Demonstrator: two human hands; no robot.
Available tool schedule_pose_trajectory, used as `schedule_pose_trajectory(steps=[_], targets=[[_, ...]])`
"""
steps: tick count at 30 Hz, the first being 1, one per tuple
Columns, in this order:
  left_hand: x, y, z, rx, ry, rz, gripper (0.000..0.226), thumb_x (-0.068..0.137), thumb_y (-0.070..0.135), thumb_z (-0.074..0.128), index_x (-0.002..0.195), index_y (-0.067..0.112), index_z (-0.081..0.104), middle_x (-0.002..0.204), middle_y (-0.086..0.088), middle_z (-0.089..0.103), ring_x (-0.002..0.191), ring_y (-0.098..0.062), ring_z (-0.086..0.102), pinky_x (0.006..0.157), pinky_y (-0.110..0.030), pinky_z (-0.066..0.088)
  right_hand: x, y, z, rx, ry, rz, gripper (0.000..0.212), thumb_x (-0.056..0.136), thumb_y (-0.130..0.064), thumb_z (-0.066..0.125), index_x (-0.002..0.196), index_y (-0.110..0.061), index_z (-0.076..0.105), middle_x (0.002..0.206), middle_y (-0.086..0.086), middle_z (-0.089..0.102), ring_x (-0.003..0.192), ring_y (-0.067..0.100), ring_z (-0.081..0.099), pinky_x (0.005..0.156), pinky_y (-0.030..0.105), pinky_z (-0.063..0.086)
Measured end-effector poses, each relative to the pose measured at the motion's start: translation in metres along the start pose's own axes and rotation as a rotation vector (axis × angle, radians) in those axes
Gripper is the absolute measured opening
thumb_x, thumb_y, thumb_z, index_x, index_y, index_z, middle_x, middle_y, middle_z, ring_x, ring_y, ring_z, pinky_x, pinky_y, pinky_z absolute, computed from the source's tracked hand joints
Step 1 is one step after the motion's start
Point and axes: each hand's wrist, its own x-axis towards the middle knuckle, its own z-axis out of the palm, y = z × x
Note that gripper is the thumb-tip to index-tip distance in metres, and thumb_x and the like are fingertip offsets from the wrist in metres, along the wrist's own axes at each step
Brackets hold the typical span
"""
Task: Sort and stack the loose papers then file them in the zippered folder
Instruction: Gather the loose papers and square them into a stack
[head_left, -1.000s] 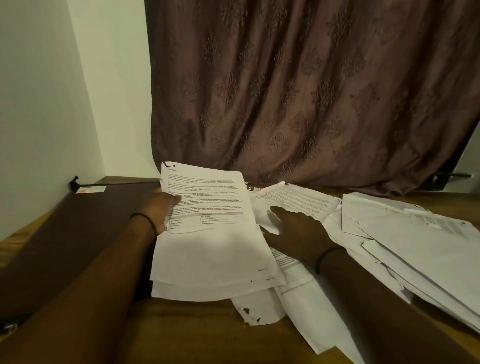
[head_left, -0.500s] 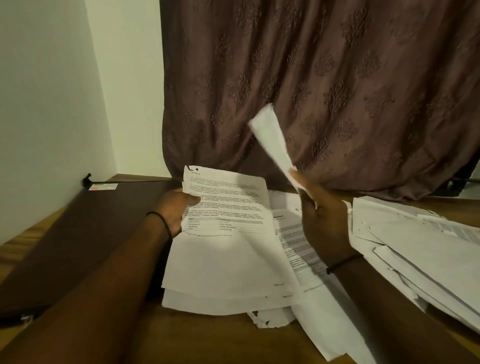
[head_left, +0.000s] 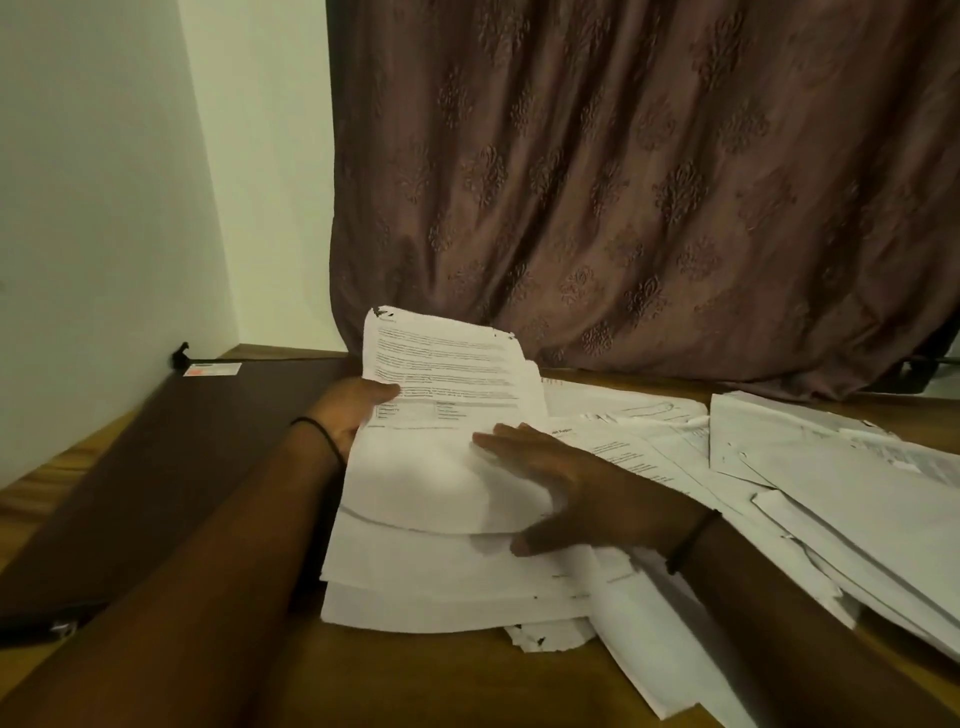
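So far we are only partway through, judging from the head view. Our left hand (head_left: 353, 410) grips the left edge of the stack (head_left: 441, 566), thumb clamped over the printed sheet (head_left: 447, 364) on top. Our right hand (head_left: 566, 483) lies flat on the stack's right side, fingers straight and pressing, holding nothing. The sheets under both hands are gathered but their edges still sit uneven (squaring them looks like the step in hand). To the right of the right hand, many loose papers (head_left: 831, 493) remain spread and overlapping. The zippered folder (head_left: 171, 457) lies flat just left of the left arm; we cannot tell whether it is unzipped, so filing seems still ahead.
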Motion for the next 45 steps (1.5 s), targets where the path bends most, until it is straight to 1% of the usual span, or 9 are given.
schedule_pose_trajectory(steps=[3,6,11,16,25,30,34,39,45], targets=[[0.010,-0.002,-0.009,-0.017,0.083,0.114,0.040,0.099,-0.004,0.039,0.138,0.001,0.046,0.136,-0.018,0.052,0.097,-0.029,0.060,0.095,-0.044,0.043,-0.008,0.002,-0.013,0.299,0.289,0.114,0.073,0.078,-0.048,0.077,0.142,-0.046,0.043,0.149,-0.023,0.042,0.136,-0.003,0.038,0.115,0.030,0.031],[0.012,-0.003,-0.009,0.012,0.132,0.163,0.041,0.099,-0.006,0.036,0.140,-0.001,0.042,0.129,-0.012,0.051,0.092,-0.025,0.059,0.096,-0.040,0.040,-0.011,0.033,-0.025,-0.017,0.661,0.465,0.047,0.088,-0.048,0.067,0.130,-0.028,0.059,0.130,-0.003,0.063,0.113,0.014,0.058,0.094,0.032,0.046],[0.018,-0.005,-0.005,0.168,0.136,0.145,0.038,0.097,-0.005,0.044,0.135,-0.001,0.048,0.137,-0.015,0.052,0.112,-0.038,0.057,0.105,-0.045,0.040,-0.023,0.053,-0.021,-0.278,0.532,0.771,0.053,0.082,-0.066,0.055,0.111,-0.022,0.056,0.107,0.000,0.064,0.090,0.018,0.055,0.079,0.034,0.048],[0.017,-0.004,-0.007,0.187,0.160,0.161,0.040,0.097,-0.006,0.041,0.137,-0.005,0.045,0.139,-0.021,0.049,0.122,-0.040,0.050,0.109,-0.047,0.037,-0.013,0.027,-0.017,-0.378,0.400,0.669,0.065,0.076,-0.073,0.059,0.121,-0.026,0.055,0.122,-0.004,0.061,0.106,0.019,0.057,0.084,0.032,0.045],[0.014,0.008,-0.033,0.195,0.257,0.181,0.040,0.100,-0.001,0.040,0.140,-0.007,0.040,0.144,-0.020,0.043,0.097,-0.024,0.052,0.095,-0.032,0.038,-0.002,-0.016,-0.001,-0.384,-0.047,0.550,0.049,0.070,-0.062,0.059,0.098,-0.023,0.056,0.112,0.003,0.065,0.096,0.023,0.060,0.083,0.034,0.050],[-0.001,0.011,-0.025,0.241,0.224,0.195,0.044,0.101,-0.002,0.036,0.145,-0.002,0.034,0.145,-0.018,0.043,0.114,-0.024,0.046,0.099,-0.027,0.034,-0.001,-0.027,-0.001,-0.493,0.188,0.561,0.039,0.075,-0.057,0.066,0.082,-0.020,0.057,0.078,-0.004,0.054,0.078,0.019,0.057,0.068,0.028,0.044],[0.005,0.011,-0.026,0.239,0.183,0.182,0.047,0.099,-0.008,0.033,0.146,-0.001,0.032,0.148,-0.022,0.039,0.089,-0.017,0.053,0.094,-0.026,0.033,0.003,-0.022,-0.002,-0.534,0.355,0.561,0.020,0.083,-0.038,0.066,0.080,-0.019,0.070,0.066,-0.005,0.054,0.069,0.016,0.057,0.066,0.026,0.047],[0.011,0.012,-0.031,0.263,0.174,0.186,0.045,0.098,-0.006,0.039,0.143,-0.003,0.037,0.142,-0.019,0.045,0.106,-0.026,0.051,0.096,-0.029,0.040,-0.007,-0.008,-0.027,-0.441,0.472,0.642,0.042,0.088,-0.041,0.066,0.056,-0.019,0.051,0.059,-0.002,0.048,0.060,0.015,0.048,0.062,0.026,0.038],[0.011,0.003,-0.017,0.176,0.101,0.165,0.043,0.096,-0.008,0.040,0.139,-0.003,0.043,0.134,-0.018,0.049,0.095,-0.028,0.058,0.104,-0.041,0.038,-0.007,-0.025,-0.045,-0.377,0.885,0.570,0.029,0.099,-0.029,0.049,0.095,-0.007,0.067,0.083,0.008,0.066,0.074,0.025,0.061,0.066,0.027,0.044]])
